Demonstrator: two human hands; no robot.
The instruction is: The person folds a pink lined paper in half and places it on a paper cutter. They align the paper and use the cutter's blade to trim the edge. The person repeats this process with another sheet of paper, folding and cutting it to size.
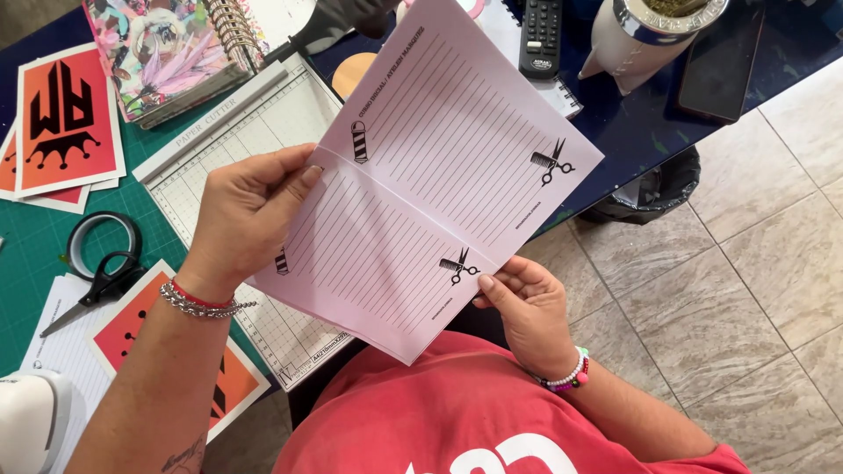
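A: Head view. Which way does the sheet run?

B: Its long axis runs on a diagonal, from the near edge by the red shirt up and away toward the remote. A crease crosses its middle, splitting it into two ruled panels. It is held in the air above the paper cutter and the table edge.

A: And the left hand?

B: It grips the sheet's left edge at the crease. The thumb lies on the printed face; the other fingers curl behind the paper, close together, pinching it.

A: The right hand?

B: It holds the near right edge, beside a small comb-and-scissors print. The thumb presses on top, the fingers are folded underneath, pinched on the paper.

A: Materials and shapes?

B: The sheet is thin, matte, pale pink paper, rectangular, with fine grey lines and black emblems at each panel's corners. The cutter is a flat white gridded board. It lies on a green mat, where black-handled scissors and orange cards with black figures also lie. A spiral notebook with a flowered cover sits beyond. The floor is beige tile.
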